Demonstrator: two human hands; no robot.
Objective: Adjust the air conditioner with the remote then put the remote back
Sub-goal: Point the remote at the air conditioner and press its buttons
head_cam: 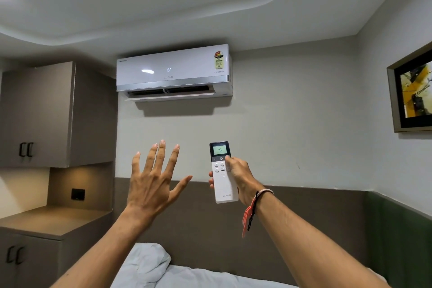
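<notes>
A white air conditioner [174,72] hangs high on the wall, its flap open and its front showing 16. My right hand [240,176] holds a slim white remote [223,184] upright, pointed at the unit, with the thumb on the buttons just under the small screen, which also reads 16. My left hand [153,177] is raised to the left of the remote, palm away from me, fingers spread, holding nothing.
A grey wall cabinet [46,112] and a lit counter niche [53,215] stand at the left. A framed picture [413,91] hangs on the right wall. A bed with a white pillow [149,264] lies below, against a padded headboard [198,229].
</notes>
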